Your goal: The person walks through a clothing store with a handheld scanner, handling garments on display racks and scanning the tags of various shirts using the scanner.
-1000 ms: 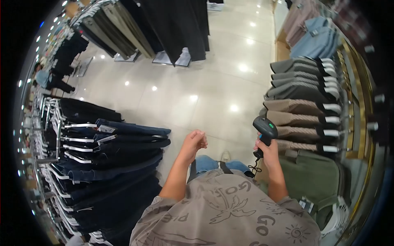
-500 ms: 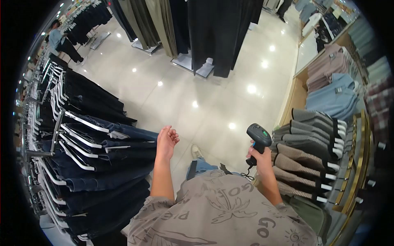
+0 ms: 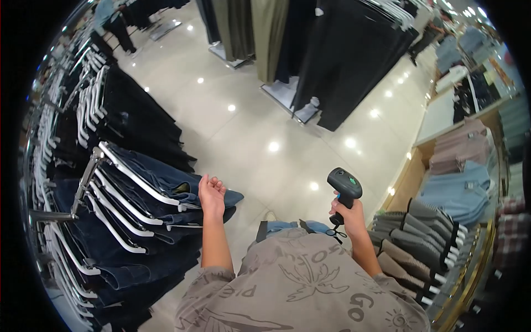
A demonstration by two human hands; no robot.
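While the right hand [image 3: 347,213] grips the handle of a black barcode scanner [image 3: 343,187], the scanner stands upright above the person's grey printed shirt [image 3: 301,288], its head with a small green mark tilted toward the shop floor [image 3: 260,144]. A thin cable [image 3: 336,232] hangs from the scanner's base against the shirt. To the scanner's left, the left hand [image 3: 211,195] is loosely open with fingers curled, holding nothing, touching or just over the folded dark jeans [image 3: 166,182] hung on white hangers [image 3: 124,177]. To the scanner's right, folded grey and brown knitwear [image 3: 420,235] is stacked on a shelf. Beyond the scanner, dark garments [image 3: 354,61] hang on racks.
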